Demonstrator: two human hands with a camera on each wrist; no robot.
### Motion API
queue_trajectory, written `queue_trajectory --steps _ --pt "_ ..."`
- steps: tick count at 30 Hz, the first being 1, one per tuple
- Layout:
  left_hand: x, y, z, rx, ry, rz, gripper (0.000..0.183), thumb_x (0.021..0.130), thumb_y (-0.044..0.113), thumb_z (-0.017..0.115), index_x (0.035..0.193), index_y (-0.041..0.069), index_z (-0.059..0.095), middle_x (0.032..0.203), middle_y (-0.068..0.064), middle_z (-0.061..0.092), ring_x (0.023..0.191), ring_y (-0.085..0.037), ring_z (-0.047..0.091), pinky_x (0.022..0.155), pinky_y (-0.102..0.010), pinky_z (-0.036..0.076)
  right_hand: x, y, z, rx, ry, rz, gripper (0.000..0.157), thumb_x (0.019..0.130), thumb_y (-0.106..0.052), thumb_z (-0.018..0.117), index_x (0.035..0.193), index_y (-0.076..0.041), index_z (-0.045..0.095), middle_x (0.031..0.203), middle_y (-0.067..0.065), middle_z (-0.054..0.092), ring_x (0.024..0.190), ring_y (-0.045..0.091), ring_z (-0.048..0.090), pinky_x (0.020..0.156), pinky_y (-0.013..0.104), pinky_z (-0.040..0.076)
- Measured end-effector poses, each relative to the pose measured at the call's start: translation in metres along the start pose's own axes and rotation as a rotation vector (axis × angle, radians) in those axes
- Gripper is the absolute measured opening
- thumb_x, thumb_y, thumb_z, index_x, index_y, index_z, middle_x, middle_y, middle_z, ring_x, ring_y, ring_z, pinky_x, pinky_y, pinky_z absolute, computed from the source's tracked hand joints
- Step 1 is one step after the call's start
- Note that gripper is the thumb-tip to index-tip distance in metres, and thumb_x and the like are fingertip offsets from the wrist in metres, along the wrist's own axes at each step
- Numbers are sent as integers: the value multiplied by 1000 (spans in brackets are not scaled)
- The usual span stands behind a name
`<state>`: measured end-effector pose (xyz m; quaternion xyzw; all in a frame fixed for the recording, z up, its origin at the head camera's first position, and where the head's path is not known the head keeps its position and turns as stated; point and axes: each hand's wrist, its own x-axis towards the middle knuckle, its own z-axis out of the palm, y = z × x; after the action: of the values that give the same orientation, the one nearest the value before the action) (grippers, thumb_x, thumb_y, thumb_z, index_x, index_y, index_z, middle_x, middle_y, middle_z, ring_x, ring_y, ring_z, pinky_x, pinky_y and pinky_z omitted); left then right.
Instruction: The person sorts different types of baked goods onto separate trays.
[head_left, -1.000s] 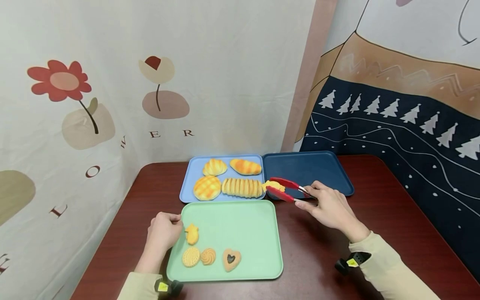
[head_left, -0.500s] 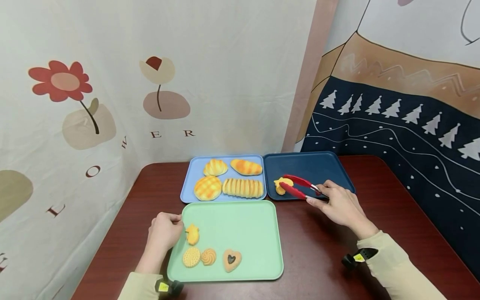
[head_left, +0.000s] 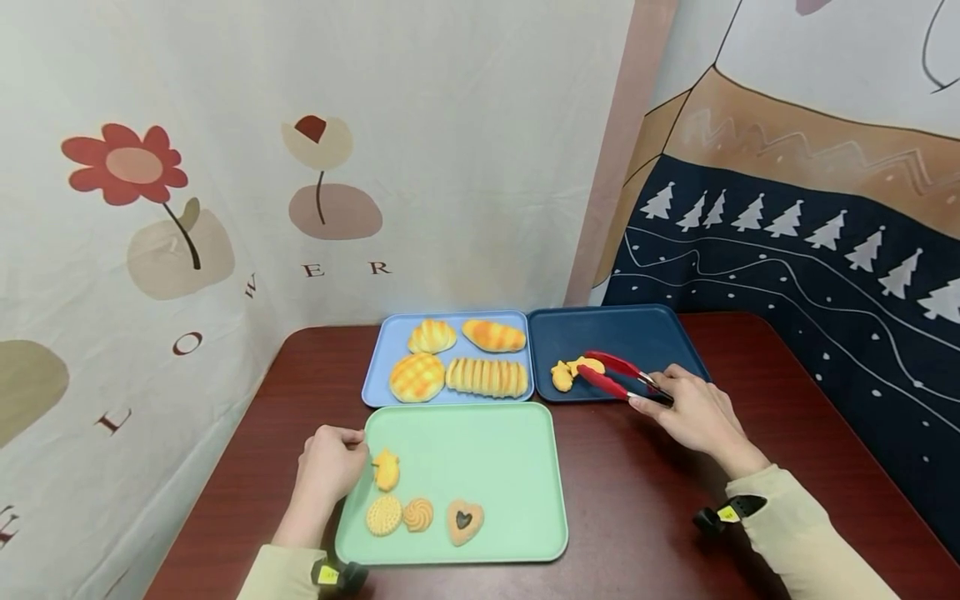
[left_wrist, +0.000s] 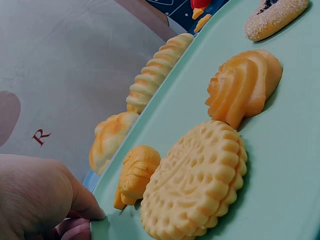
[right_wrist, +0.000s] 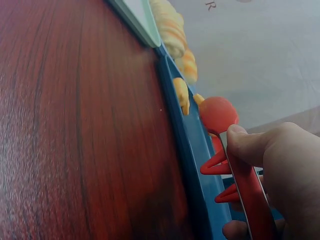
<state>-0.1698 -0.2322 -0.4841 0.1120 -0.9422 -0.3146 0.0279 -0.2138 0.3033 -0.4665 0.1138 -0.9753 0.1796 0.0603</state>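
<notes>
My left hand (head_left: pixel 330 462) pinches the left rim of the green tray (head_left: pixel 487 450), thumb on top in the left wrist view. On that tray lie a small yellow figure-shaped cookie (head_left: pixel 386 470), a round biscuit (head_left: pixel 384 515), a swirl cookie (head_left: pixel 418 514) and a heart cookie (head_left: pixel 465 522) with a dark centre. My right hand (head_left: pixel 697 412) grips red tongs (right_wrist: pixel 247 190) over the navy tray (head_left: pixel 637 329). Between the tong tips is a small yellow cookie (head_left: pixel 587 365), low at the tray. Just left of it, another yellow cookie (head_left: pixel 562 376) lies in the navy tray.
A light blue tray (head_left: pixel 378 354) adjoins the navy tray, behind the green one. It bears a croissant (head_left: pixel 432 336), an oval bread (head_left: pixel 494 335), a round bun (head_left: pixel 417 377) and a ridged loaf (head_left: pixel 487 377). A patterned curtain (head_left: pixel 465 167) stands behind the table (head_left: pixel 255 417).
My right hand has moved right, carrying the tongs and cookie from the light blue tray's edge to over the navy tray. Two yellow cookies now show there. My left hand has stayed on the rim.
</notes>
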Motion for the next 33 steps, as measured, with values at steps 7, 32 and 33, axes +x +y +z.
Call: queue_trajectory --steps 7,32,33 --pt "-1 -1 1 2 4 -4 30 92 12 67 116 1 82 117 -22 76 79 -31 69 59 -40 49 0 6 1 -1 -11 27 72 96 -56 73 138 3 68 109 12 63 83 22 55 61 35 45" --pt "-1 -3 2 -10 4 -7 31 92 12 66 116 1 82 117 -22 75 78 -29 69 58 -39 49 -3 10 -2 -5 -26 75 80 93 -61 73 141 4 65 114 16 64 87 26 57 61 36 48" --pt "-1 -3 2 -9 5 -4 31 92 12 66 116 1 82 117 -22 76 78 -29 69 58 -39 49 -3 8 -3 -3 -21 71 80 93 -61 72 141 3 65 113 16 64 86 25 57 60 36 47"
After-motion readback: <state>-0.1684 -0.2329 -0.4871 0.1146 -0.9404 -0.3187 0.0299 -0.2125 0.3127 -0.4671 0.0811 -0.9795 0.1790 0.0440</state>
